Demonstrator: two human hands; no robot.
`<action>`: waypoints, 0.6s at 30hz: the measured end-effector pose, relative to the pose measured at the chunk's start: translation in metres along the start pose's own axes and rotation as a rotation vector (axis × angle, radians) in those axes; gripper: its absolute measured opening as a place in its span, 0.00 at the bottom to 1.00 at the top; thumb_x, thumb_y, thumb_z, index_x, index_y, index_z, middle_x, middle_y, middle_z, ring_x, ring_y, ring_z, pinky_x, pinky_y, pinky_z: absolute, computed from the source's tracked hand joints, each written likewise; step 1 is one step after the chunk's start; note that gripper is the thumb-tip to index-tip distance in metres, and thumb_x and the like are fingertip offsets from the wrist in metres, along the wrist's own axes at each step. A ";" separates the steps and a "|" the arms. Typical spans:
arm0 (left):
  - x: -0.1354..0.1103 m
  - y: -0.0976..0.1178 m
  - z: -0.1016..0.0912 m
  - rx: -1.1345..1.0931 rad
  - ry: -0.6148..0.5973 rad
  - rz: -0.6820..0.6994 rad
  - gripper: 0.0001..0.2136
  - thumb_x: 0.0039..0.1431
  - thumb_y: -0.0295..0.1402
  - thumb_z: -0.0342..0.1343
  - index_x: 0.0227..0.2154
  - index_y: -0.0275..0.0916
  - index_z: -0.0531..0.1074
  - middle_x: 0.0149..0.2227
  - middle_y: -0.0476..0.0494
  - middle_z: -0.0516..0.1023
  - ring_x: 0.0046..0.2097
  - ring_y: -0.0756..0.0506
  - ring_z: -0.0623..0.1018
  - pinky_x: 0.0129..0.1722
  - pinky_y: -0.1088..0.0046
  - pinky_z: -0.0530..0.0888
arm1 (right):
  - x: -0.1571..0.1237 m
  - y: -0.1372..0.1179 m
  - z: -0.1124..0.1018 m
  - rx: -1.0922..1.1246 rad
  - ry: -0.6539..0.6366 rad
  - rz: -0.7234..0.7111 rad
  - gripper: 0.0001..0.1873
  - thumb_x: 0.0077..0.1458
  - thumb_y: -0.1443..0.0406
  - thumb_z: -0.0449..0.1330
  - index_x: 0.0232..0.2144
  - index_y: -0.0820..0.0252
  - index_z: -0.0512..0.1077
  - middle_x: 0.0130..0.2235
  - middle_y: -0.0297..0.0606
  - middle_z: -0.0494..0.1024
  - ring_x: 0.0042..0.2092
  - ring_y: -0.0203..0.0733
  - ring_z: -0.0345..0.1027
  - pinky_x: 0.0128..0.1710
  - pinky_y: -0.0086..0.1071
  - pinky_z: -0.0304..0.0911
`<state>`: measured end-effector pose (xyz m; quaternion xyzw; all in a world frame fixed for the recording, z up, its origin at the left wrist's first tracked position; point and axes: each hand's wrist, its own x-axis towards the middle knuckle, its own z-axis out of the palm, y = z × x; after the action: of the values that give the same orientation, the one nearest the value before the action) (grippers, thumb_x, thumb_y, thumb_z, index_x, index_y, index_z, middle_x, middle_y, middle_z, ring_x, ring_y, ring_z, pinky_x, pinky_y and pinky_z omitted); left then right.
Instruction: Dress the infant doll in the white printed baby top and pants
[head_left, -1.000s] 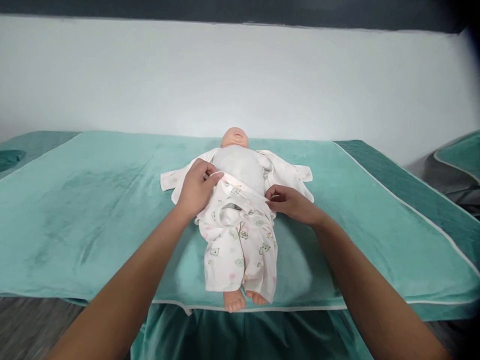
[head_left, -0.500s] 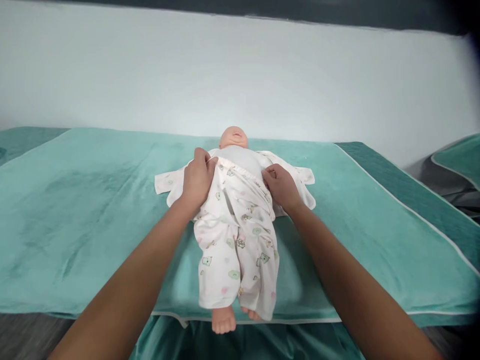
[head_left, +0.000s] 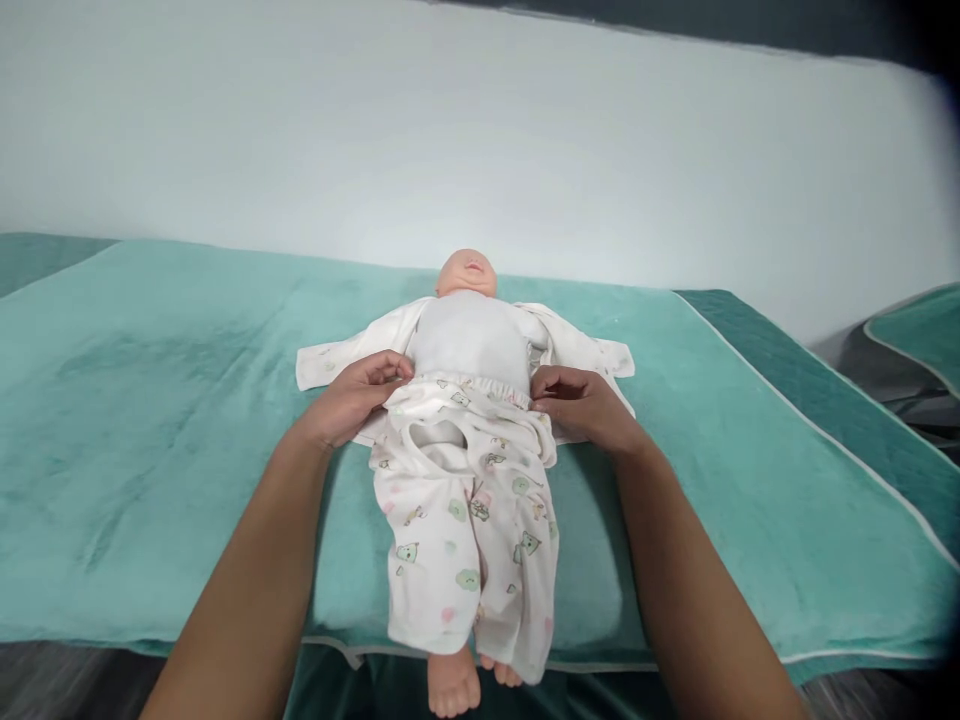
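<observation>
A baby doll (head_left: 472,335) lies on its back, head away from me, its bare feet at the front edge. It wears white printed baby pants (head_left: 480,520) with an elastic waistband and an oval opening at the crotch. The waistband sits across the lower belly. My left hand (head_left: 364,395) has its fingers closed at the left side of the waistband; the fingertips are partly hidden. At the right side, my right hand (head_left: 577,400) pinches the waistband. A white baby shirt (head_left: 371,335) lies spread open around the doll's torso, sleeves out to both sides.
A teal plush cover (head_left: 187,400) lies over the bed beneath the doll. A white wall (head_left: 450,130) rises behind its far edge. To the right is another teal-covered piece (head_left: 922,325) beside dark material.
The left side of the waistband has come down from the upper belly, and the band now lies level. My left hand has moved down and left. The crotch opening shows wider.
</observation>
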<state>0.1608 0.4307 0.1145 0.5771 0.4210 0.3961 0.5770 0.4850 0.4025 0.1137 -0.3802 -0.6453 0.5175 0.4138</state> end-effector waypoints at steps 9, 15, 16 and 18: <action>-0.018 0.011 -0.003 0.203 -0.219 -0.136 0.08 0.45 0.25 0.61 0.31 0.38 0.71 0.30 0.53 0.70 0.31 0.53 0.67 0.30 0.81 0.64 | -0.019 0.004 0.001 -0.039 -0.227 0.050 0.08 0.52 0.62 0.68 0.32 0.58 0.73 0.36 0.33 0.71 0.39 0.38 0.65 0.41 0.31 0.61; -0.017 0.016 0.001 0.233 -0.241 -0.148 0.05 0.49 0.27 0.60 0.29 0.38 0.70 0.29 0.53 0.71 0.31 0.53 0.69 0.29 0.80 0.65 | -0.015 0.010 0.008 0.067 -0.161 0.055 0.11 0.53 0.62 0.67 0.31 0.58 0.68 0.31 0.29 0.66 0.33 0.34 0.59 0.34 0.29 0.55; -0.017 0.015 0.001 0.220 -0.256 -0.151 0.06 0.48 0.27 0.61 0.29 0.38 0.69 0.29 0.53 0.71 0.31 0.53 0.69 0.29 0.80 0.65 | -0.015 0.010 0.009 0.092 -0.157 0.063 0.11 0.54 0.62 0.67 0.31 0.57 0.67 0.31 0.29 0.66 0.33 0.34 0.58 0.33 0.29 0.55; -0.018 0.013 0.000 0.181 -0.278 -0.155 0.08 0.48 0.27 0.62 0.29 0.38 0.68 0.28 0.53 0.70 0.30 0.54 0.68 0.28 0.81 0.64 | -0.014 0.008 0.012 0.125 -0.128 0.076 0.13 0.54 0.60 0.67 0.31 0.57 0.66 0.30 0.28 0.66 0.31 0.33 0.57 0.31 0.28 0.54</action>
<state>0.1549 0.4142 0.1278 0.6416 0.4145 0.2274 0.6040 0.4791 0.3867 0.1021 -0.3443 -0.6219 0.5953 0.3746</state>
